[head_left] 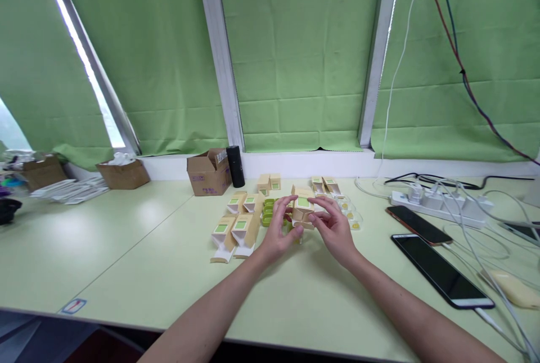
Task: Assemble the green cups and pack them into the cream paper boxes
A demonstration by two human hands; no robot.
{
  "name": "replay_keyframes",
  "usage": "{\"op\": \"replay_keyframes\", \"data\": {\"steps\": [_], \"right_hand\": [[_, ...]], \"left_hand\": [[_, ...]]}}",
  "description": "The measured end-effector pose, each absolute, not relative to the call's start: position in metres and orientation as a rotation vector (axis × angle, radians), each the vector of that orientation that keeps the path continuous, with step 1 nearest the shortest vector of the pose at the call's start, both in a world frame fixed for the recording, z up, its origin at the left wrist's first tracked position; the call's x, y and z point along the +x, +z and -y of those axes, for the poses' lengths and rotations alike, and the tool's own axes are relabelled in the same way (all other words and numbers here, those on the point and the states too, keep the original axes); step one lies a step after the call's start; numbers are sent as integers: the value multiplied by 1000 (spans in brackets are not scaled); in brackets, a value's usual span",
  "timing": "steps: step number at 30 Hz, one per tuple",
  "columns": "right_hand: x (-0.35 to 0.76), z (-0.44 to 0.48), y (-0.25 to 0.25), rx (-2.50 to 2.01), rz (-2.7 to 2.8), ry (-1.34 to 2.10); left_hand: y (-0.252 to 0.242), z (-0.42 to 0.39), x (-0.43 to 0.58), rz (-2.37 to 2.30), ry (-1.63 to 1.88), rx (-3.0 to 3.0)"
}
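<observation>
Both hands meet at the middle of the pale green table (139,250) around one small tan carton with a green label (302,208). My left hand (279,229) grips its left side, fingers curled over the top. My right hand (335,227) pinches its right side. Several similar tan cartons (236,229) lie in rows just left of the hands, some with open white flaps. Small green pieces (268,212) sit behind my left hand. More cartons (324,184) and clear plastic trays with yellow dots (352,218) lie behind my right hand.
An open brown cardboard box (208,171) and a black cylinder (235,166) stand by the window ledge. Two phones (441,270) lie at the right beside a white power strip (439,201) with several cables. More boxes (123,173) sit far left.
</observation>
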State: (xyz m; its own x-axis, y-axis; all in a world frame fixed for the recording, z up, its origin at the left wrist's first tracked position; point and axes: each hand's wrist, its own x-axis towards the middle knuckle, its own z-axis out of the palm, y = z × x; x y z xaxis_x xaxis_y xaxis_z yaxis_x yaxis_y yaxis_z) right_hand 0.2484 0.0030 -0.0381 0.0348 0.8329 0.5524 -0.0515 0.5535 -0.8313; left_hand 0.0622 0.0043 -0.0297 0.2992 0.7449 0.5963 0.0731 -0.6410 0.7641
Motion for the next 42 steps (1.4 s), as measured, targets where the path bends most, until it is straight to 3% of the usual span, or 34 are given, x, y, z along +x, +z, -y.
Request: {"op": "replay_keyframes", "data": {"steps": [20,42], "right_hand": [[248,4,-40,-628,1510,752],[246,4,-39,-680,1473,696]], "left_hand": [[-27,-7,66,-662,1438,1625],[-23,-2,68,-857,1561,1936]]}}
